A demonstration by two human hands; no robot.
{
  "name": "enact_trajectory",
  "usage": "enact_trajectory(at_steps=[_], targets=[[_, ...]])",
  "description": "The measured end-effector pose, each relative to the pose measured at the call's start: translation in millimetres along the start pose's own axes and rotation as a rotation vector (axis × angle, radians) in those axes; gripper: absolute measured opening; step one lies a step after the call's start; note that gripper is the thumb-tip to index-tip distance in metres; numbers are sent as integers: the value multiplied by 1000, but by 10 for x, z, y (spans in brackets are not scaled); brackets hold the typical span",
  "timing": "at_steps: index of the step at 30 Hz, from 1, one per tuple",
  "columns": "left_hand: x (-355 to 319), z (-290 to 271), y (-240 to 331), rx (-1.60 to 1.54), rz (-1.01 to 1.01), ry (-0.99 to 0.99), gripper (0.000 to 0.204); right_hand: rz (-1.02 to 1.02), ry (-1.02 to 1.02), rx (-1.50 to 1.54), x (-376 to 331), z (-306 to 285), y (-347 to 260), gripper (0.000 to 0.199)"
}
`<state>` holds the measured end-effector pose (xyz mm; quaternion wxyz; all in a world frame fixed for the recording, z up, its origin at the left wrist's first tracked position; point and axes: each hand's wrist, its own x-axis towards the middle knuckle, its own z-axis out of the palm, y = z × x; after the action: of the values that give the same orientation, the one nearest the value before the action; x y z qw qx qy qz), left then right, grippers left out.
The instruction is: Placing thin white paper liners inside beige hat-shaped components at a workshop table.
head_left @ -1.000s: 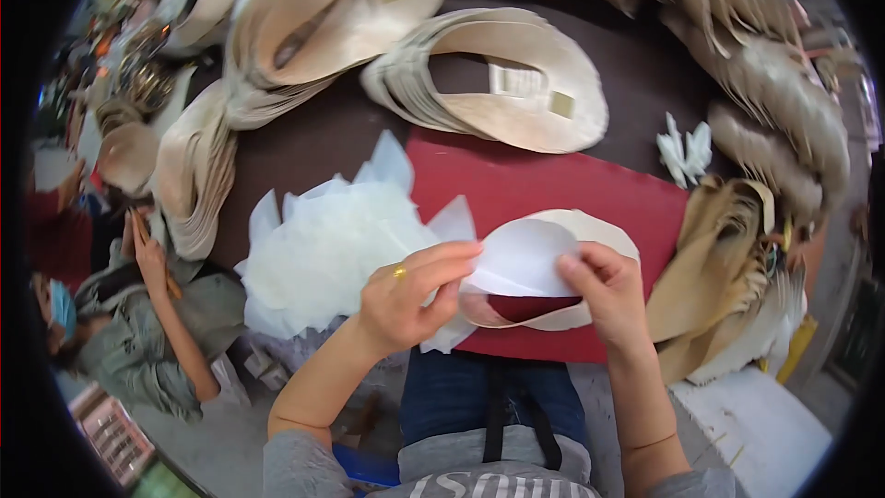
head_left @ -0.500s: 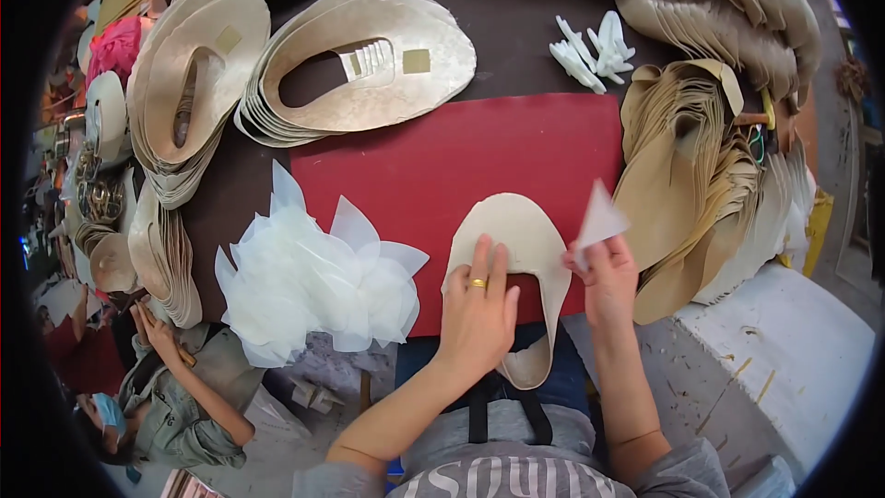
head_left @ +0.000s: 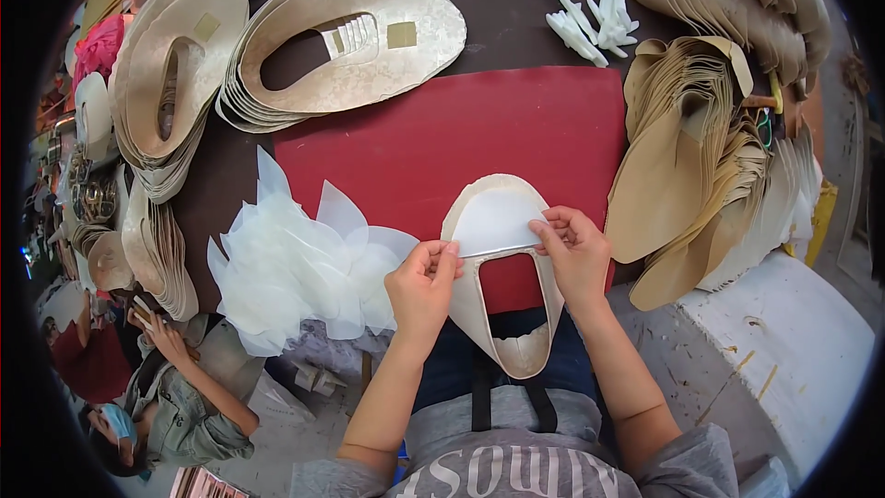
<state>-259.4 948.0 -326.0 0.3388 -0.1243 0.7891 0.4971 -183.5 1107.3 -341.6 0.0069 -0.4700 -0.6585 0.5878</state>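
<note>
A cream shoe upper (head_left: pixel 468 300) lies near the front edge of a red mat (head_left: pixel 396 134), its toe pointing away from me and its opening toward me. Over the toe rests a thin, translucent white toe-shaped sheet (head_left: pixel 498 219), straight edge nearest the opening. My left hand (head_left: pixel 422 288) pinches the sheet's left corner between thumb and fingers. At its right corner, my right hand (head_left: pixel 577 256) is closed in a similar pinch. A heap of similar white sheets (head_left: pixel 304 263) sits left of my left hand.
Stacked cream uppers (head_left: pixel 406 60) stand at the back left. Folded tan pieces (head_left: pixel 678 161) are piled at the right. Small white strips (head_left: pixel 595 26) lie at the back. A co-worker (head_left: pixel 189 383) is at the lower left, beside a brown table (head_left: pixel 516 0).
The white sheet has come from the air at the right onto the upper's toe. My left hand has moved off the upper to the sheet's left corner; my right hand has moved left.
</note>
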Motion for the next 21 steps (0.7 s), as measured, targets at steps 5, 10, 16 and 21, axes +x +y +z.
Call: enact_trajectory(at_steps=[5,10,16,21], targets=[[-4,-2,-16,16,3,40,15,36,57,14,10,53,-43,10],[-1,23,-30,39,23,54,16,54,91,20,11,69,-4,9],[-6,75,-76,73,70,79,16,65,126,-19,17,97,43,8],[70,179,-120,416,299,130,17,33,131,-158,91,50,14,10]])
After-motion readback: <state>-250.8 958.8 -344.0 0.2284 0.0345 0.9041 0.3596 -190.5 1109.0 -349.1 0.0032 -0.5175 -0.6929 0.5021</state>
